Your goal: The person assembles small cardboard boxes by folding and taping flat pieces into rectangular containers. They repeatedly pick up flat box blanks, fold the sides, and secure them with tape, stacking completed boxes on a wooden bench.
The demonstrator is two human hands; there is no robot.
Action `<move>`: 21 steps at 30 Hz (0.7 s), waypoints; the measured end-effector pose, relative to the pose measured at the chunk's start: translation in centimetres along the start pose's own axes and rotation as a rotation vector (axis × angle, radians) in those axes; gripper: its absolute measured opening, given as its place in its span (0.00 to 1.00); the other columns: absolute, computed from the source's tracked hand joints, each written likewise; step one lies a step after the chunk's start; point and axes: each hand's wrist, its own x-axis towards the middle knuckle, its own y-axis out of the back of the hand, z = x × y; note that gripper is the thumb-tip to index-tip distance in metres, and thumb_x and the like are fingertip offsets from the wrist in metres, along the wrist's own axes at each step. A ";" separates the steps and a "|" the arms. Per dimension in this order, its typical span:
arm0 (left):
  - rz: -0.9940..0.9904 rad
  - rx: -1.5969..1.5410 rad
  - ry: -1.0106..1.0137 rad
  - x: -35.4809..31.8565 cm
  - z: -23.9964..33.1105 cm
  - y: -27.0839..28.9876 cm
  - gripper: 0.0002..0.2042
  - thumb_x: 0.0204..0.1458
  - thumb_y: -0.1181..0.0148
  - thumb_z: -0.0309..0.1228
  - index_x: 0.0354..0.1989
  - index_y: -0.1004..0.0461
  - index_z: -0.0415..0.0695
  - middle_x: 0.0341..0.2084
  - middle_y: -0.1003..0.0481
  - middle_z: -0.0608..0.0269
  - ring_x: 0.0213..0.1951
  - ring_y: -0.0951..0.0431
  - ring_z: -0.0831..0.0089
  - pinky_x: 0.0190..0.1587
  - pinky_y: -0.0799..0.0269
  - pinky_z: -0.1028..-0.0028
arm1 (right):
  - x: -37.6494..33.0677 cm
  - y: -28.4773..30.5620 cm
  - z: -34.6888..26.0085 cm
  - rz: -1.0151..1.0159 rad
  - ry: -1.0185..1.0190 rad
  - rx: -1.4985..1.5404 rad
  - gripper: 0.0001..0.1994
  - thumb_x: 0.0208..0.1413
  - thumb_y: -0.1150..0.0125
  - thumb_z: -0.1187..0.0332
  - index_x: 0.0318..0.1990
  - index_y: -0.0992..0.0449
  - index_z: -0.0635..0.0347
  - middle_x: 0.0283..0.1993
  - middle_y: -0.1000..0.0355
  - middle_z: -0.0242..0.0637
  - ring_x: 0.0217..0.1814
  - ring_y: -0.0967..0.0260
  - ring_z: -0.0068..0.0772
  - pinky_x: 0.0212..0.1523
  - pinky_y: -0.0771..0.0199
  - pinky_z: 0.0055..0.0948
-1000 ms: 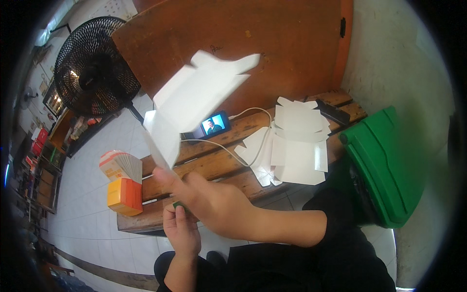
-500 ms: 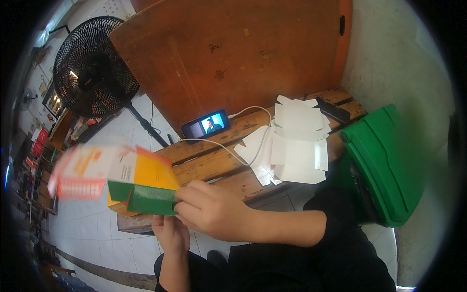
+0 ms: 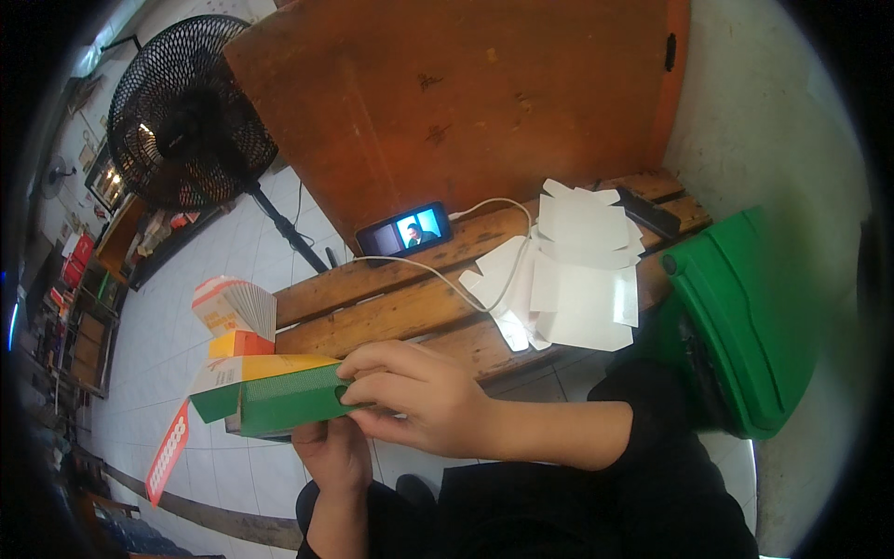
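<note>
I hold a green, yellow and white cardboard carton (image 3: pixel 265 396), folded into a long box shape, level in front of me. My right hand (image 3: pixel 419 396) grips its right end from above, fingers curled over the green side. My left hand (image 3: pixel 333 455) supports it from underneath. A red-and-white flap (image 3: pixel 168 452) hangs down from the carton's left end. Behind it, on the wooden bench (image 3: pixel 391 307), stands a stack of folded cartons (image 3: pixel 235 321), orange and white.
A pile of flat white carton blanks (image 3: pixel 573 270) lies on the bench's right part. A phone (image 3: pixel 405 231) with a white cable leans on a brown board (image 3: pixel 466 102). A green bin (image 3: pixel 745 326) stands at right, a black fan (image 3: pixel 186 116) at upper left.
A flat white blank held up high came down and turned over, showing its printed side. Now it is folded into a green and yellow box shape in both hands.
</note>
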 end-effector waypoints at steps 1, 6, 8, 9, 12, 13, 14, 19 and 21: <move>-0.006 0.011 -0.012 0.0 0.2 0.1 0.18 0.68 0.44 0.27 0.65 0.31 0.39 0.59 0.27 0.56 0.59 0.24 0.63 0.61 0.26 0.64 | 0.1 0.0 0.0 -0.005 0.017 -0.013 0.10 0.51 0.26 0.73 0.40 0.19 0.63 0.52 0.23 0.46 0.50 0.21 0.44 0.46 0.18 0.32; 0.039 0.002 0.036 -0.1 0.6 0.1 0.17 0.68 0.45 0.26 0.64 0.31 0.40 0.58 0.26 0.56 0.58 0.23 0.63 0.59 0.26 0.64 | 0.5 0.5 0.3 -0.129 0.026 -0.050 0.09 0.53 0.27 0.74 0.40 0.20 0.63 0.52 0.24 0.47 0.51 0.21 0.44 0.48 0.18 0.33; 0.008 0.012 0.026 -0.1 0.7 0.1 0.17 0.68 0.45 0.26 0.64 0.31 0.40 0.57 0.26 0.56 0.57 0.23 0.64 0.59 0.27 0.65 | 0.6 0.7 0.4 -0.178 0.015 -0.060 0.09 0.54 0.27 0.74 0.41 0.21 0.63 0.53 0.25 0.47 0.51 0.21 0.44 0.49 0.18 0.33; -0.006 0.007 0.031 0.0 0.7 0.1 0.17 0.68 0.45 0.25 0.64 0.31 0.41 0.58 0.26 0.56 0.58 0.23 0.64 0.60 0.27 0.65 | 0.6 0.7 0.4 -0.189 0.020 -0.068 0.10 0.54 0.27 0.74 0.41 0.21 0.63 0.52 0.25 0.47 0.52 0.21 0.44 0.49 0.18 0.33; -0.001 -0.015 0.038 0.2 0.6 0.0 0.17 0.67 0.45 0.25 0.63 0.31 0.41 0.57 0.26 0.56 0.58 0.24 0.65 0.60 0.28 0.65 | 0.6 0.7 0.5 -0.222 0.028 -0.099 0.11 0.53 0.27 0.74 0.42 0.22 0.64 0.52 0.26 0.47 0.52 0.22 0.45 0.50 0.18 0.33; 0.031 -0.026 0.032 0.3 0.6 -0.1 0.17 0.67 0.45 0.24 0.63 0.31 0.41 0.57 0.25 0.56 0.58 0.24 0.65 0.61 0.28 0.65 | 0.5 0.6 0.4 -0.231 0.028 -0.114 0.11 0.53 0.27 0.74 0.42 0.22 0.64 0.52 0.26 0.47 0.52 0.22 0.45 0.50 0.19 0.34; 0.045 -0.048 0.028 0.3 0.5 -0.3 0.17 0.67 0.45 0.24 0.63 0.31 0.41 0.57 0.25 0.56 0.58 0.24 0.65 0.61 0.28 0.65 | 0.5 0.5 0.4 -0.239 0.028 -0.129 0.11 0.53 0.27 0.74 0.42 0.22 0.64 0.52 0.26 0.47 0.52 0.23 0.45 0.50 0.19 0.34; 0.072 -0.092 0.043 0.4 0.8 -1.1 0.14 0.64 0.38 0.26 0.57 0.25 0.40 0.53 0.22 0.58 0.54 0.22 0.68 0.60 0.28 0.68 | 0.3 0.8 0.0 -0.232 -0.130 -0.055 0.12 0.51 0.27 0.74 0.42 0.22 0.63 0.50 0.27 0.43 0.50 0.25 0.42 0.47 0.21 0.33; 0.069 -0.118 0.059 0.4 0.9 -1.1 0.13 0.62 0.34 0.27 0.54 0.22 0.40 0.51 0.20 0.60 0.52 0.21 0.71 0.59 0.28 0.69 | 0.3 1.0 0.0 -0.211 -0.180 -0.024 0.12 0.50 0.26 0.74 0.42 0.22 0.61 0.49 0.27 0.41 0.50 0.26 0.41 0.46 0.23 0.32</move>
